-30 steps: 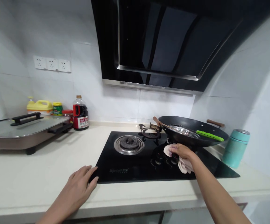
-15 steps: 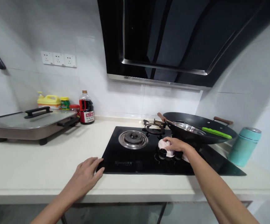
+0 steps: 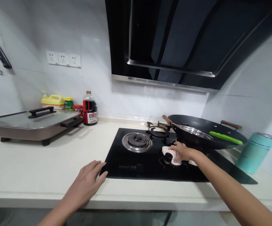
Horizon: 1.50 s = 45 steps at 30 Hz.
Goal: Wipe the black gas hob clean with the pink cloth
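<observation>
A black glass gas stove (image 3: 131,171) is set in the pale countertop. My right hand (image 3: 183,152) presses a white cloth (image 3: 168,150) onto the glass, its fingers bent over the cloth right by a black control knob (image 3: 168,157). Part of the cloth is covered by the hand. At the stove's front left corner, my left hand (image 3: 90,179) lies on the counter with fingers stretched out, the tips touching the glass edge. The left burner (image 3: 137,142) is bare, and its pan support (image 3: 159,131) stands behind it.
A black wok (image 3: 206,142) holding a green-handled utensil (image 3: 225,137) covers the right burner. Beside it stands a turquoise flask (image 3: 255,153). On the left are a lidded electric pan (image 3: 32,133) and a soy sauce bottle (image 3: 90,110). The range hood (image 3: 164,37) hangs above.
The view has shifted slightly, so the scene sits a little further right and lower. My right hand stays on the cloth near the knob; my left hand keeps its place at the stove corner.
</observation>
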Motion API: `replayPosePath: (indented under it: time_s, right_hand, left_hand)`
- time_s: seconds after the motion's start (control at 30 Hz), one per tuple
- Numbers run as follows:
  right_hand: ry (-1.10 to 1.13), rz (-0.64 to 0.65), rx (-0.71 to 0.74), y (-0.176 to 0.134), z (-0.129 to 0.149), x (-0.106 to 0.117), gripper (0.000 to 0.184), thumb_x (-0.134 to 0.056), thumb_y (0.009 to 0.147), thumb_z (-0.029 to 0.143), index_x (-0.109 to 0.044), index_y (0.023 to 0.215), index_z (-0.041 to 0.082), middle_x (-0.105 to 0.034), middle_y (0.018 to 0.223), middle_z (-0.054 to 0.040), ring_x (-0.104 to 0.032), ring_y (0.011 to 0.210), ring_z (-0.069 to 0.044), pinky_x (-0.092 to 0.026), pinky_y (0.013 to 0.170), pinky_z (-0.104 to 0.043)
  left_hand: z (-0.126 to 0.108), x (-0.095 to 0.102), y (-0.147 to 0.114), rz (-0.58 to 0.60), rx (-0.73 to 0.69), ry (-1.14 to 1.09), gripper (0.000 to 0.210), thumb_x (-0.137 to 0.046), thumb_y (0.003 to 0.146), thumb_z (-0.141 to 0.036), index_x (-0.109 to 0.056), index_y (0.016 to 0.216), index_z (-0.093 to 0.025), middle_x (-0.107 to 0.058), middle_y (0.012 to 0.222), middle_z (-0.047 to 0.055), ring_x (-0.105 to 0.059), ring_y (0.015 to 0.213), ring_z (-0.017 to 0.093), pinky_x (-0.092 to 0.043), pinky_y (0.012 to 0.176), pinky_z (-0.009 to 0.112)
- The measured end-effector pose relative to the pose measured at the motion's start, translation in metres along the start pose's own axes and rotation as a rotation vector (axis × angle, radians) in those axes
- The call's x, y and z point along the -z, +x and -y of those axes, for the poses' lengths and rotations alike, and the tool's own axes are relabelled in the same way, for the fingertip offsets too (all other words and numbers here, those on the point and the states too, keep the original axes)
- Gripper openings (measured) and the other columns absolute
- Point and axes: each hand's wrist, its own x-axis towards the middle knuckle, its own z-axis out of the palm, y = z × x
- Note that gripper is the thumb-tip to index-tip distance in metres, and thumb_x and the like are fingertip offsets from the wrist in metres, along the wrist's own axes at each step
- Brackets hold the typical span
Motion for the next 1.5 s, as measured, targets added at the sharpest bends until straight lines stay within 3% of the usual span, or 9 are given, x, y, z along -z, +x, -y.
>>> replayPosePath:
  time_s: [0.23, 0.37, 0.53, 0.73, 1.0, 1.13, 1.27, 1.4, 1.5]
  right_hand:
    - [-0.042, -0.073, -0.138, 0.027, -0.001, -0.010, 0.065, -0.066, 0.089, 0.037, -0.051, 0.153, 0.036, -0.046, 0.147, -0.0153, -0.052, 0.132, -0.039, -0.041, 0.108, -0.050]
    - [-0.019, -0.072, -0.118, 0.046, 0.011, -0.004, 0.070, -0.070, 0.087, 0.040, -0.051, 0.154, 0.032, -0.049, 0.142, -0.0156, -0.057, 0.126, -0.035, -0.043, 0.106, -0.044]
    - [0.005, -0.039, 0.020, 0.051, 0.060, -0.002, 0.077, -0.076, 0.081, 0.043, -0.051, 0.152, 0.032, -0.050, 0.139, -0.0118, -0.058, 0.124, -0.031, -0.045, 0.104, -0.040]
    - [0.005, -0.097, 0.197, 0.026, 0.119, -0.015, 0.078, -0.080, 0.074, 0.063, -0.058, 0.144, 0.036, -0.053, 0.135, -0.0109, -0.056, 0.121, -0.035, -0.044, 0.100, -0.043]
    - [0.033, -0.376, 0.314, -0.043, 0.144, -0.052, 0.053, -0.068, 0.089, 0.060, -0.065, 0.136, 0.034, -0.058, 0.126, -0.0091, -0.053, 0.119, -0.030, -0.037, 0.104, -0.044]
    - [0.091, -0.501, 0.395, -0.076, 0.134, -0.069, 0.040, -0.067, 0.091, 0.057, -0.072, 0.120, 0.030, -0.062, 0.115, -0.0067, -0.056, 0.110, -0.025, -0.039, 0.102, -0.040]
    - [0.102, -0.539, 0.398, -0.102, 0.096, -0.076, 0.032, -0.066, 0.093, 0.049, -0.073, 0.117, 0.030, -0.064, 0.116, -0.0064, -0.057, 0.108, -0.023, -0.042, 0.099, -0.038]
    - [0.052, -0.569, 0.231, -0.117, 0.029, -0.081, 0.032, -0.060, 0.094, 0.048, -0.074, 0.117, 0.030, -0.066, 0.119, -0.0086, -0.062, 0.108, -0.026, -0.046, 0.098, -0.043]
    - [-0.007, -0.628, 0.035, -0.122, -0.025, -0.090, 0.039, -0.058, 0.092, 0.054, -0.075, 0.120, 0.034, -0.061, 0.137, -0.0104, -0.058, 0.125, -0.034, -0.045, 0.104, -0.052]
  left_hand:
    - [0.004, -0.011, 0.001, -0.017, -0.027, 0.039, 0.053, -0.047, 0.097, -0.057, -0.071, 0.131, -0.025, -0.070, 0.136, 0.010, -0.061, 0.130, 0.033, -0.045, 0.115, 0.049]
    - [-0.004, -0.005, 0.003, -0.007, -0.027, 0.039, 0.047, -0.048, 0.097, -0.052, -0.072, 0.128, -0.025, -0.071, 0.133, 0.011, -0.061, 0.128, 0.032, -0.046, 0.114, 0.049]
    - [-0.011, 0.004, 0.003, 0.026, -0.027, 0.036, 0.045, -0.048, 0.098, -0.048, -0.070, 0.129, -0.022, -0.071, 0.129, 0.011, -0.063, 0.122, 0.031, -0.049, 0.107, 0.048]
    - [-0.014, 0.009, 0.003, 0.008, -0.037, 0.010, 0.043, -0.049, 0.100, -0.045, -0.070, 0.129, -0.022, -0.070, 0.130, 0.011, -0.064, 0.122, 0.030, -0.049, 0.107, 0.047]
    - [-0.004, 0.003, 0.009, -0.005, -0.043, 0.002, 0.045, -0.049, 0.098, -0.049, -0.073, 0.125, -0.023, -0.073, 0.126, 0.010, -0.067, 0.119, 0.030, -0.051, 0.105, 0.047]
    - [-0.001, 0.003, 0.011, 0.015, -0.027, 0.008, 0.048, -0.047, 0.097, -0.053, -0.073, 0.125, -0.024, -0.073, 0.129, 0.009, -0.067, 0.120, 0.029, -0.051, 0.107, 0.046]
    - [0.001, 0.003, 0.010, 0.031, -0.016, 0.022, 0.051, -0.046, 0.098, -0.056, -0.072, 0.128, -0.024, -0.072, 0.132, 0.009, -0.066, 0.124, 0.030, -0.050, 0.109, 0.046]
    - [0.001, 0.002, 0.009, 0.010, -0.034, 0.026, 0.051, -0.046, 0.098, -0.054, -0.072, 0.128, -0.023, -0.072, 0.131, 0.010, -0.066, 0.123, 0.030, -0.051, 0.108, 0.046]
    - [-0.001, 0.002, 0.009, 0.001, -0.043, 0.036, 0.050, -0.047, 0.098, -0.054, -0.072, 0.128, -0.023, -0.073, 0.130, 0.009, -0.067, 0.123, 0.030, -0.052, 0.107, 0.046]
